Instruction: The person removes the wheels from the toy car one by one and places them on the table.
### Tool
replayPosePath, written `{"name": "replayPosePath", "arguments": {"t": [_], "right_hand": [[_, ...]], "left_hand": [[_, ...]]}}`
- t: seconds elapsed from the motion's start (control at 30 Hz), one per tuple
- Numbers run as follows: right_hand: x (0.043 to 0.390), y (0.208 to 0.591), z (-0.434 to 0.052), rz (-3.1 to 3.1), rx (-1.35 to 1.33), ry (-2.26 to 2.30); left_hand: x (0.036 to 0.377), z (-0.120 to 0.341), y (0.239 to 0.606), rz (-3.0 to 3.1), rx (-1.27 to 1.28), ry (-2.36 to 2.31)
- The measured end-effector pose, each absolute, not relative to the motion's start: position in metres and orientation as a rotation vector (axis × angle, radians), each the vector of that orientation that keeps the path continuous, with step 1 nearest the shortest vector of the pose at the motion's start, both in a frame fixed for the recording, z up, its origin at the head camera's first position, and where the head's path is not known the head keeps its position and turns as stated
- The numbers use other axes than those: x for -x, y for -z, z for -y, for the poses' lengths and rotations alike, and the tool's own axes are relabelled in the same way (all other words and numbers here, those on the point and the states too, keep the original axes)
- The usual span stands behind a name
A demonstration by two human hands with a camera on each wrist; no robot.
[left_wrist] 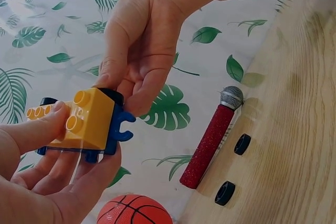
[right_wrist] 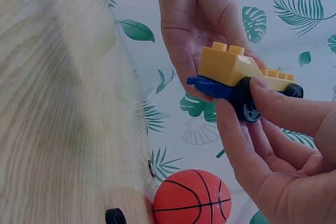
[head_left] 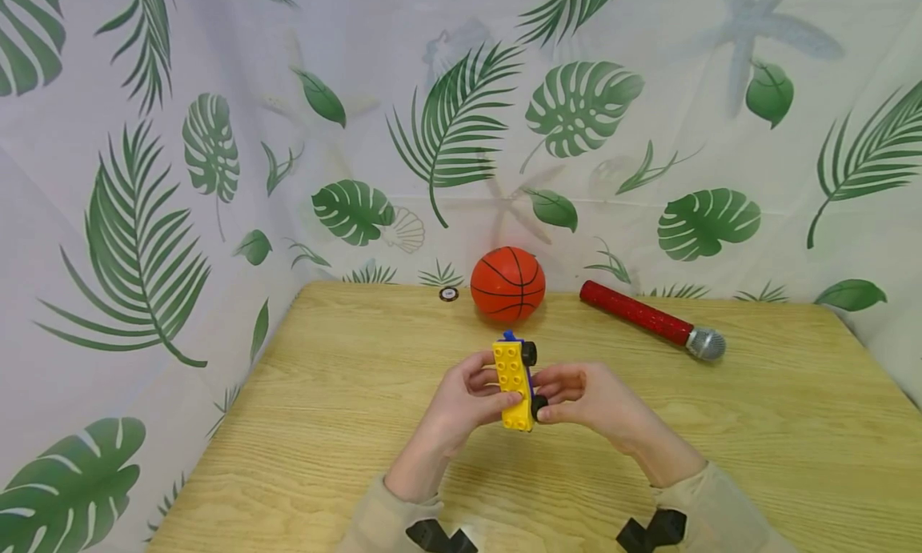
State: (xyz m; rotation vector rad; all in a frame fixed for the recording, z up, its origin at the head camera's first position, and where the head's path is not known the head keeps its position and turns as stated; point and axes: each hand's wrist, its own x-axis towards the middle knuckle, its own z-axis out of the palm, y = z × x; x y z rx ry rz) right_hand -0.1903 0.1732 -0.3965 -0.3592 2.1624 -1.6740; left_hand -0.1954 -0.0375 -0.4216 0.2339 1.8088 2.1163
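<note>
Toy car (head_left: pixel 515 383) of yellow studded bricks on a blue wheeled base is held up in the air above the middle of the desk (head_left: pixel 302 425), between both hands. The left hand (head_left: pixel 461 401) curls round its left side, thumb pressed on the yellow studs and fingers under the blue base. The right hand (head_left: pixel 587 397) pinches the car's right side, fingertips on a black wheel (head_left: pixel 538 406); in the right wrist view the thumb lies over that wheel. A second black wheel (head_left: pixel 529 352) shows at the car's far end.

Beyond the hands, an orange basketball (head_left: pixel 507 284) rests at the desk's far edge, near its middle. Just to its left lies a small dark disc (head_left: pixel 449 294). To its right, a red glitter microphone (head_left: pixel 651 320) with a silver head lies slantwise along the far edge, the head pointing toward the right corner. Behind the desk hangs a white curtain with green leaves (head_left: pixel 216 137).
</note>
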Motion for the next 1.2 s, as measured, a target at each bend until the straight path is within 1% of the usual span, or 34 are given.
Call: {"name": "replayPosePath", "arguments": {"t": [1.2], "right_hand": [[0.1853,0.3921,-0.1717,-2.18,0.343,1.695]], "left_hand": [[0.192,0.0332,0.42,-1.771,-0.184,-2.175]]}}
